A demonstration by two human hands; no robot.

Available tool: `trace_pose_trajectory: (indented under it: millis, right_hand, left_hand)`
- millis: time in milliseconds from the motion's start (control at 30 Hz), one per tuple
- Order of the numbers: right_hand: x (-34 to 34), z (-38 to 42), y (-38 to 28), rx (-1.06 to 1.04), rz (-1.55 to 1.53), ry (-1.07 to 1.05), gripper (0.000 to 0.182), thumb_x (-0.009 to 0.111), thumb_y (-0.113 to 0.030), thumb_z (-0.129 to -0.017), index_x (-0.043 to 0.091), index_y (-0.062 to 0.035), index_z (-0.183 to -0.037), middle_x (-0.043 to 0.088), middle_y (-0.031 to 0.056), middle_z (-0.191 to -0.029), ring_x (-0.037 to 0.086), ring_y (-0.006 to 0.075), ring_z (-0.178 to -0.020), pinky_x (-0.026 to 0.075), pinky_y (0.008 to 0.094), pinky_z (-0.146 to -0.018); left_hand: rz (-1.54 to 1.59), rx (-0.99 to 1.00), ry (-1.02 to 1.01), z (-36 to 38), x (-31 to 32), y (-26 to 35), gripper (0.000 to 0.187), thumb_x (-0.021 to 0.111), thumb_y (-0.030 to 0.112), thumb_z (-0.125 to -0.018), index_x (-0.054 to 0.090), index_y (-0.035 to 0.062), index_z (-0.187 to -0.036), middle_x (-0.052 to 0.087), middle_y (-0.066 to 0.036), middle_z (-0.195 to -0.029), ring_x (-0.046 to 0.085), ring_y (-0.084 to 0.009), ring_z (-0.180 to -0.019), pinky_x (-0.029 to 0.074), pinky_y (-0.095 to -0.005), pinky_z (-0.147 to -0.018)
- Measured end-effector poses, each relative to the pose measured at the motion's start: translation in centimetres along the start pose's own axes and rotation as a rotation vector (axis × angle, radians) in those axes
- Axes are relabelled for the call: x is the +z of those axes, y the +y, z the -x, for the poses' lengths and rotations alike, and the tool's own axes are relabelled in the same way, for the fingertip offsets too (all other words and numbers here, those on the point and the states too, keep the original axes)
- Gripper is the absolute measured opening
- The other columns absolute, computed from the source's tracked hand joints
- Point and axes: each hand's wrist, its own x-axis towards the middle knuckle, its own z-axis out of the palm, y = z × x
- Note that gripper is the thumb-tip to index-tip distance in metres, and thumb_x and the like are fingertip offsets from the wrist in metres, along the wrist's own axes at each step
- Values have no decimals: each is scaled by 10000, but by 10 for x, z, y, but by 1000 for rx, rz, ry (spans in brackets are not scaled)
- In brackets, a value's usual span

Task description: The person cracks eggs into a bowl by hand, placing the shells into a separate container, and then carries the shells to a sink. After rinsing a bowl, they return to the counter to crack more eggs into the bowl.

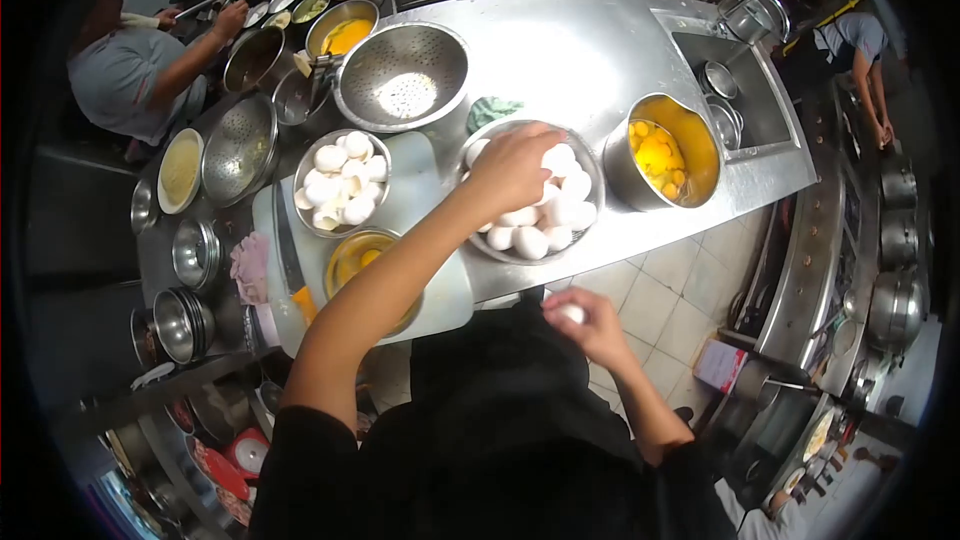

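Observation:
My left hand (512, 168) reaches across into a metal bowl of white eggs (532, 242). Its fingers curl down around an egg among the others, with the fingertips partly hidden. Nearer my body and to the right, my right hand (592, 325) is closed around a single white egg (572, 313), held off the counter's front edge. Right of the egg bowl stands a deep steel pot (618, 165) with cracked yolks (658, 155) inside. To the left, a bowl of eggshells (345, 180) rests on a pale cutting board (445, 285), and a bowl with yolks (345, 252) is partly covered by my left forearm.
Behind the shells stands a large colander (400, 75), with a green cloth (492, 110) to its right. A knife (287, 250) lies along the board's left side near a pink cloth (250, 268). A sink (780, 120) is at far right. Two other people work at the left and right.

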Motion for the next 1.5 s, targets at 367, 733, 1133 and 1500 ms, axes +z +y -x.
trace_pose_trajectory:
  millis: [367,733,1133,1500]
  right_hand:
    - [-113,31,55,-40,-136,93,111,664,-103,-822,634,-10,-874,611,42,-850,554,98,-688,447,225,-589]
    - [-25,-92,-66,-311,-17,-128,514,680,-139,-828,499,-18,-1294,678,100,-917,604,105,-772,471,222,-632]
    - [176,-108,-45,-351,166,-361,339,727,-79,-753,652,-31,-1080,665,75,-843,618,130,-753,486,274,-703]
    - [201,-100,-41,-628,526,-175,389,710,-131,-708,652,-93,-1091,635,137,-861,609,348,-758,489,379,-686]
  left_hand:
    - [-211,-346,-546,-72,41,11,483,673,67,-671,621,79,-1151,604,-149,-1050,583,-320,-1013,452,-385,-895]
    - [213,-471,318,83,-35,55,428,761,21,-655,638,16,-1064,506,-118,-1088,558,-217,-963,500,-295,-755]
    - [398,-703,446,272,-86,2,452,602,1,-821,523,-12,-1266,620,-189,-1086,638,-208,-878,507,-276,-756]
    - [229,-454,363,289,-90,-33,414,601,-51,-763,577,-15,-1174,629,-137,-919,586,-171,-609,481,-268,-566]
